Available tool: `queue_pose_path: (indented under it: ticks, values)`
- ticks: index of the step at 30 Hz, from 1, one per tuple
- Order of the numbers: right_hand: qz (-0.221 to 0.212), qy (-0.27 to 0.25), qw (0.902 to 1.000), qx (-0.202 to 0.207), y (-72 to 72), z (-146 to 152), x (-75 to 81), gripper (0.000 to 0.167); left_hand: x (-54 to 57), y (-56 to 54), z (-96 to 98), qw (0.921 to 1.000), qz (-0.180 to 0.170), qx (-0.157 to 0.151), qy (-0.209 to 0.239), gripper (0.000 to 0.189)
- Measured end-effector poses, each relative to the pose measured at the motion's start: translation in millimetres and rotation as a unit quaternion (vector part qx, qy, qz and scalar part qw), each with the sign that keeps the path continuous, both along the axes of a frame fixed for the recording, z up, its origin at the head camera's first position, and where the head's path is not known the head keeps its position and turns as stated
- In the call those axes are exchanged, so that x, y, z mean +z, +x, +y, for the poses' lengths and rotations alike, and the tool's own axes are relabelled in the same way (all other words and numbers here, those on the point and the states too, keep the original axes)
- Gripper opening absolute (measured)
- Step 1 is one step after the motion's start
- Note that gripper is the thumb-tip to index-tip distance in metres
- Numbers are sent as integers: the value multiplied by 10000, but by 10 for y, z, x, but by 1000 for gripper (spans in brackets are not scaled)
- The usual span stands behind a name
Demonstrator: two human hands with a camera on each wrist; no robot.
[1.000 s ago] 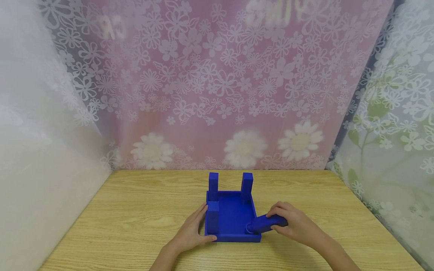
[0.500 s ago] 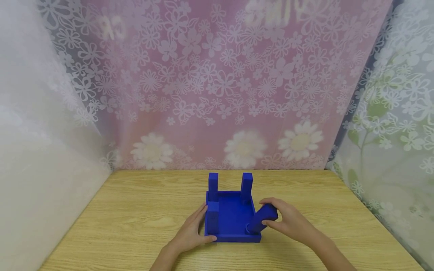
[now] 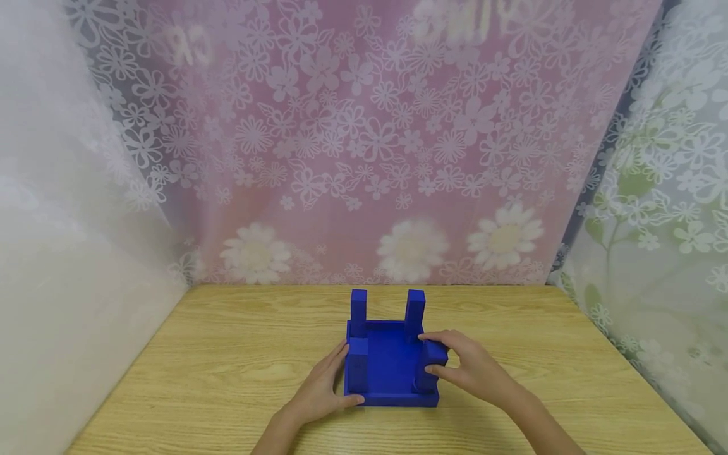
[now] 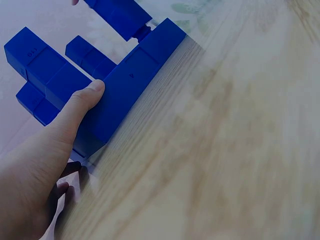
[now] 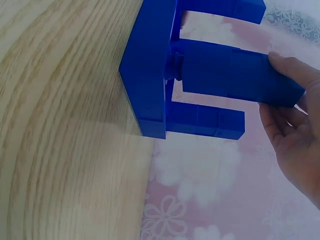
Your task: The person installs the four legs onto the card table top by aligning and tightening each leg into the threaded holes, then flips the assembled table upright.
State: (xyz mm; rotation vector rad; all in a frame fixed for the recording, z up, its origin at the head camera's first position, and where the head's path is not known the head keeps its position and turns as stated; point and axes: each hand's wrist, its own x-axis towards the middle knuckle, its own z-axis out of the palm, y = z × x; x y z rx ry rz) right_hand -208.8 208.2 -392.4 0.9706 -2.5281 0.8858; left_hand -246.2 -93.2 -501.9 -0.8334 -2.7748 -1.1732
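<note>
A blue square base with a raised rim (image 3: 392, 399), like a small upturned tabletop, lies on the table. My left hand (image 3: 318, 392) holds its near left corner, the thumb (image 4: 90, 95) on the front wall and the fingers along the left side. Three blue square legs stand upright in the other corners, such as the near left leg (image 3: 357, 366). With thumb and fingers, my right hand (image 3: 474, 366) grips the upper end of the near right leg (image 5: 225, 72). A narrow threaded neck (image 5: 174, 66) shows between this leg and the base. The leg stands nearly upright.
The wood-grain tabletop (image 3: 227, 366) runs back to a pink flowered curtain (image 3: 364, 158). A pale sheet (image 3: 74, 253) hangs at the left and a flowered one (image 3: 654, 253) at the right. Both far legs, including the far right leg (image 3: 414, 313), rise close to my right fingers.
My right hand has swung the near right leg up from a low rightward tilt to nearly upright, moving left with it. My left hand and the base have stayed in place.
</note>
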Motion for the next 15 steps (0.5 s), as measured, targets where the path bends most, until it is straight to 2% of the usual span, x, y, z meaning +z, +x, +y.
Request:
queue_pose_path:
  ticks: [4, 6, 8, 10, 13, 15]
  values:
    - [-67, -177, 9998, 98, -14, -4, -24, 45, 4, 1, 1, 10000, -8, -15, 16, 104]
    - [-134, -375, 9988, 278, -23, -1, -46, 45, 3, 0, 2, 10000, -8, -16, 16, 104]
    - [-395, -712, 9949, 600, -30, 0, -64, 44, 3, 0, 3, 10000, 2, -13, 13, 104]
    - [-797, -1182, 9840, 1066, -38, 2, -76, 42, 1, -1, 2, 10000, 13, -9, 3, 104]
    - [-1479, -1848, 9568, 1688, -56, 9, -92, 41, -2, -2, 0, 10000, 23, -11, 14, 104]
    - [-1761, -2139, 9418, 1903, -72, 16, -100, 41, -4, -2, -2, 10000, 32, -25, 37, 104]
